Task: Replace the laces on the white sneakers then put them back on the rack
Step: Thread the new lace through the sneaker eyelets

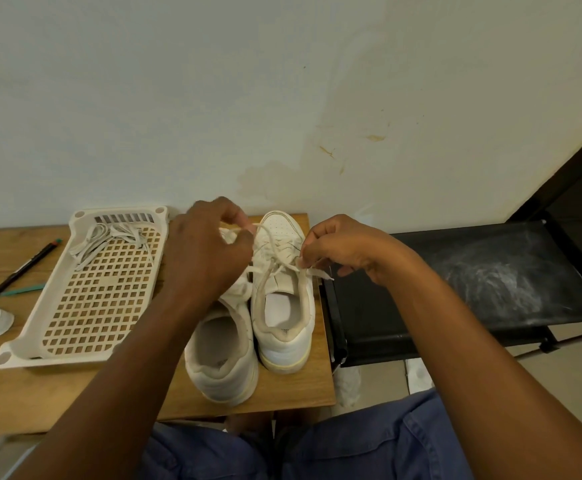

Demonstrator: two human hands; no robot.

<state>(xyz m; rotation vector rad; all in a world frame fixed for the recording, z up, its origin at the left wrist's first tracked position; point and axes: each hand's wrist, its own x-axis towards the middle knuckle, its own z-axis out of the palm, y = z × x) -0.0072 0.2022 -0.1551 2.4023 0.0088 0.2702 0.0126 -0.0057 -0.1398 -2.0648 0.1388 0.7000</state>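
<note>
Both hands [209, 251] pinch sneaker [282, 292] lace ends; tray [19, 355] holds loose laces [109, 240].

Dim, warm indoor light falls evenly on the pale wall [178, 98] and wooden counter [282, 393] — shadows soft, no glare — while the wide lens bends the edges and the whole picture looks slightly soft, grainiest in the dark right corner.

Wood-grain table [282, 386], plastic tray [22, 344], dusty blk rack [421, 327].
</note>
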